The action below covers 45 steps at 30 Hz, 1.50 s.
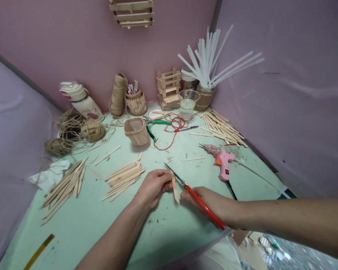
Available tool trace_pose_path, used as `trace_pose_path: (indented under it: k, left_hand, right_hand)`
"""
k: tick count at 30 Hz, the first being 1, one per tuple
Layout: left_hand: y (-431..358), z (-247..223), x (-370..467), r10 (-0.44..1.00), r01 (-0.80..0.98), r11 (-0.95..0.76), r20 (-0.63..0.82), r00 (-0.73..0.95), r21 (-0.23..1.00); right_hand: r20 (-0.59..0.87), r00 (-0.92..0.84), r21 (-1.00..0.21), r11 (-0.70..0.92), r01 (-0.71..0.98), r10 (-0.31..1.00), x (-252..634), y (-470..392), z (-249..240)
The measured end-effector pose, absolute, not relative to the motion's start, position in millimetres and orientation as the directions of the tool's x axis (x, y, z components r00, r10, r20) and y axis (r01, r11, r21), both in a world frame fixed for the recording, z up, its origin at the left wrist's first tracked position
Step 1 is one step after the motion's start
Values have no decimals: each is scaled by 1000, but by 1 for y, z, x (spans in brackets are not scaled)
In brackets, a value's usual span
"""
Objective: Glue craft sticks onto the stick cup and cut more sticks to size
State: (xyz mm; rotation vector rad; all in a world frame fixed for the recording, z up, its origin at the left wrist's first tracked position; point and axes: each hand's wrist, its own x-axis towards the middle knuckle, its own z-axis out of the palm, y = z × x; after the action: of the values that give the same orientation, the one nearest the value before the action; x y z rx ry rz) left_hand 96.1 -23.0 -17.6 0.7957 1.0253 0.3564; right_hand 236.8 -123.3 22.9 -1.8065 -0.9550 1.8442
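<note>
Stick (175, 189) pinched in L hand (158, 186); R hand (202, 202) grips red-handled scissors (197, 198) w/ blades by it.

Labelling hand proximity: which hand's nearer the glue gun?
Right. Right hand, with scissors, sits in front and left of the glue gun; left hand, pinching a stick, farther left.

Scissors (204, 207): glossy red plastic handles, metal blades; stick (175, 188): pale matt wood.

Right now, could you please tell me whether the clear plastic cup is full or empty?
Partly full: the clear cup holds liquid to below its rim.
</note>
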Motion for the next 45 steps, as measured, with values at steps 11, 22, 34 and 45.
trace_pose_path:
  k: [11, 22, 34, 45]
  left_hand:
    - [-29, -13, 88, 689, -23, 592, -492, 532, 805]
    - [-9, -1, 74, 929, -46, 239, -214, 301, 970]
    - [45, 12, -34, 988, 744, -143, 138, 69, 652]
    - [50, -6, -21, 961, 852, -273, 172, 217, 448]
  right_hand:
    - [-503, -55, -857, -506, -98, 863, 223, -117, 21]
    - [136, 405, -850, 317, -421, 904, 220, -55, 34]
    - [79, 386, -894, 236, -380, 919, 230, -54, 12]
    - [45, 333, -874, 198, -443, 942, 226, -54, 14]
